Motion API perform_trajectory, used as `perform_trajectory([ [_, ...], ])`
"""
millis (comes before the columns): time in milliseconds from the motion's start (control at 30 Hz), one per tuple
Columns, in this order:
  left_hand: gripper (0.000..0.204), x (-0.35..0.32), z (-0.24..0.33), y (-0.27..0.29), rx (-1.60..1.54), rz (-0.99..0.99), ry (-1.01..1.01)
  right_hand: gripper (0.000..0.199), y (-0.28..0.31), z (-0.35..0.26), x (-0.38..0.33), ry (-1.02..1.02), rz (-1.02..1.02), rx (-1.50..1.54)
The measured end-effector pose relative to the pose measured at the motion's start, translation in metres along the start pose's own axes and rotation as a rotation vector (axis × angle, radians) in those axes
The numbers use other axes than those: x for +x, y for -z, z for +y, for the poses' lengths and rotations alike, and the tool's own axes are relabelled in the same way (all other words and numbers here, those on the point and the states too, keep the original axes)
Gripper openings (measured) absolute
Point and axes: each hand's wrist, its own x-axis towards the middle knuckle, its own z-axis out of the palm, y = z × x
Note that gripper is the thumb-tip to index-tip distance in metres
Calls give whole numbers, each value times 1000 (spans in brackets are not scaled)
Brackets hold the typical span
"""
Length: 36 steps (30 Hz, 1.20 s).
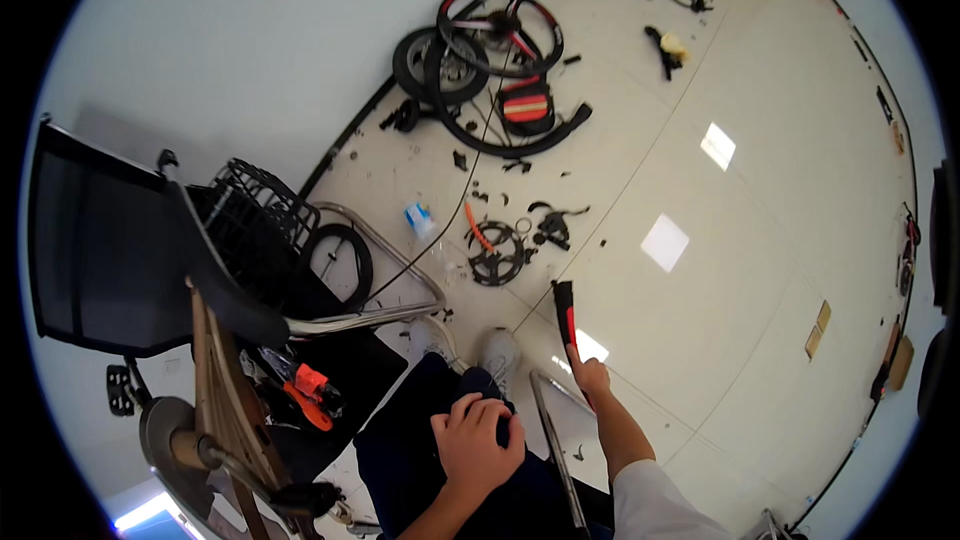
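Note:
My right hand is closed around the lower end of a long, narrow black-and-red piece, held upright over the floor; its exact kind does not show. My left hand lies over my dark-trousered knee with loosely bent fingers, and I see nothing held in it. Ahead of my shoes on the floor lie a chainring, an orange curved strip, a black lever-like part and a clear plastic bottle with a blue label.
A black office chair stands at left, with orange-handled tools on a dark seat and a black wire basket behind. Bicycle wheels, a tyre and a red-black bag lie by the wall. Cardboard pieces lie right.

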Motion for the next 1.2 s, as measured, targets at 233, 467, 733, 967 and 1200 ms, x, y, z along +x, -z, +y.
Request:
perform_trajectory([
  [233, 10, 24, 0, -11, -42, -28, -33, 94, -28, -37, 50, -80, 16, 39],
  [467, 7, 41, 9, 0, -69, -86, -77, 97, -47, -59, 91, -59, -47, -1],
  [733, 12, 47, 13, -9, -105, -159, -108, 72, -53, -27, 105, -26, 0, 73],
  [967, 12, 49, 17, -11, -231, -118, -159, 36, -11, -73, 86, 283, 166, 407],
  [1200, 13, 53, 19, -5, -256, -104, -191, 44, -37, -165, 115, 548, 35, 308],
])
